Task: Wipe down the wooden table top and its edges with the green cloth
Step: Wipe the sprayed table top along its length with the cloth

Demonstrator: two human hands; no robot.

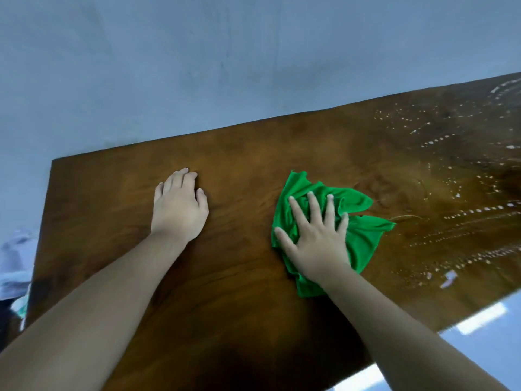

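Note:
The brown wooden table top (239, 153) fills most of the head view, tilted from lower left to upper right. A crumpled green cloth (358, 235) lies on it right of centre. My right hand (315, 235) presses flat on the cloth with the fingers spread. My left hand (179, 210) rests palm down on the bare wood to the left of the cloth, holding nothing. Wet droplet streaks (465, 215) cover the table's right part.
A grey-blue wall (197, 66) runs behind the table's far edge. The table's left edge (42, 235) drops to a blurred pale heap (14, 266) on the floor. A glossy floor (479, 320) with light reflections shows at the lower right.

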